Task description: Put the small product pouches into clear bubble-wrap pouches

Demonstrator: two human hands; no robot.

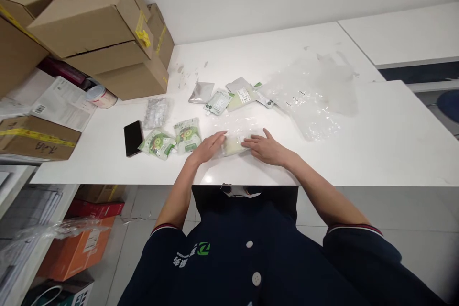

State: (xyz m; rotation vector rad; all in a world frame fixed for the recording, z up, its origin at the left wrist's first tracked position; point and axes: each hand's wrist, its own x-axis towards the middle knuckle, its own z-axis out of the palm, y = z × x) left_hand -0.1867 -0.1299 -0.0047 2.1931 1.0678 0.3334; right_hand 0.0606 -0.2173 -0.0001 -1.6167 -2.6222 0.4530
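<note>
A pale green packet point(234, 145) in clear plastic lies flat near the table's front edge. My left hand point(210, 147) rests at its left end, fingers extended over the plastic. On its right side lies my right hand point(264, 148), fingers spread, the tips touching the packet. Left of my hands are two green pouches with kiwi pictures, one upright point(188, 136) and one tilted point(158, 144). Behind the packet sit a silver pouch point(201, 92), a grey-green pouch point(218, 101) and a green pouch with a white label point(241, 99).
Clear plastic sheeting point(311, 95) spreads over the white table point(380, 153) at right. A black phone point(133, 138), bubble wrap point(157, 113) and a round tub point(101, 97) are at left. Cardboard boxes point(89, 24) are stacked at the back left.
</note>
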